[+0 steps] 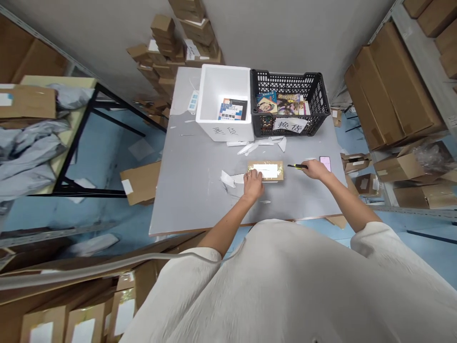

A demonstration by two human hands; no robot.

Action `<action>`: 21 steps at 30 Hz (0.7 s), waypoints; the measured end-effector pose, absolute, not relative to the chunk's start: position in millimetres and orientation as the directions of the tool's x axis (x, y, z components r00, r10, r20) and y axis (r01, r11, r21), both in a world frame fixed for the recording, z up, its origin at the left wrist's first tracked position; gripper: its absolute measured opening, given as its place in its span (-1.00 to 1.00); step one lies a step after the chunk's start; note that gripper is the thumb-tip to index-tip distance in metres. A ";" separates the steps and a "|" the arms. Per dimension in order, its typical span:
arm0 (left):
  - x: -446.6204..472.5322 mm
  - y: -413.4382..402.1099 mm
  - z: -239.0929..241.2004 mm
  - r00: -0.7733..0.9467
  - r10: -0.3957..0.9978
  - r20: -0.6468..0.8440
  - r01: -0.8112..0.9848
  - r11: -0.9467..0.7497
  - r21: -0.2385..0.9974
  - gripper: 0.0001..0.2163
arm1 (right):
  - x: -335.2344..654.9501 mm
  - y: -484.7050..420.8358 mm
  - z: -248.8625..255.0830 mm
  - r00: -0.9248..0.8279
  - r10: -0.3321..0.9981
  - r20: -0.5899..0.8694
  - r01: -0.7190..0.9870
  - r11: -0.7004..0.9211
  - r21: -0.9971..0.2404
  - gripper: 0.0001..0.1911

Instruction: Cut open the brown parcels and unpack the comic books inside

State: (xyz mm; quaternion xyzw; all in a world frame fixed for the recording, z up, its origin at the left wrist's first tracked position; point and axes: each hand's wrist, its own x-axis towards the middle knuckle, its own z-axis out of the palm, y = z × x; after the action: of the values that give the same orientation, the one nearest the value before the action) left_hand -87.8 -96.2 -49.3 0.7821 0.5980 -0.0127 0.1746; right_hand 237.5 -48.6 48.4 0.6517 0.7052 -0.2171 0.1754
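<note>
On the grey table lies a small cardboard box (280, 170), bound with clear yellowish tape and bearing a white label on top. My left hand (253, 185) grips its near left part, fingers over the label and thumb by the near side. To the right, my right hand (314, 168) is closed around a black and yellow utility knife (298, 166). The knife's tip points left at the box, a small gap away from it. Torn white paper (227, 179) lies just left of the box.
Behind the box stand a white foam bin (223, 131) and a black plastic crate (314, 125), both holding books. More paper scraps (250, 147) lie before them. A phone (325, 163) rests beside my right hand. Stacked cartons (164, 47) and shelves surround the grey table (193, 200).
</note>
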 end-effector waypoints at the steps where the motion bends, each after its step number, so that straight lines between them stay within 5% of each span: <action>1: -81.9 -92.1 -47.9 0.316 0.923 -0.218 0.930 -0.256 0.264 -0.51 | 241.0 -53.0 45.0 -0.083 0.851 -0.519 0.993 0.024 -0.119 -0.61; 7: -47.4 -60.8 -46.5 0.500 0.805 -0.319 0.863 -0.432 0.264 -0.50 | 247.4 -77.5 21.6 -0.099 0.875 -0.474 0.954 -0.052 -0.294 -0.67; 14: -34.1 -43.3 -56.1 0.498 0.775 -0.389 0.867 -0.454 0.205 -0.59 | 252.2 -83.9 4.4 -0.093 0.893 -0.440 0.906 -0.107 -0.410 -0.65; 21: -34.8 -52.0 -58.6 0.467 0.809 -0.358 0.884 -0.424 0.196 -0.52 | 250.8 -63.2 -8.0 -0.224 0.876 -0.428 0.901 0.019 -0.434 -0.64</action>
State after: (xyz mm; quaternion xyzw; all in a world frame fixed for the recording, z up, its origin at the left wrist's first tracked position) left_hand -34.8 -52.0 -58.6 0.8373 0.5054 -0.1048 0.1802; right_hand 250.8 -63.2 -8.0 0.6225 0.7134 -0.3211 0.0195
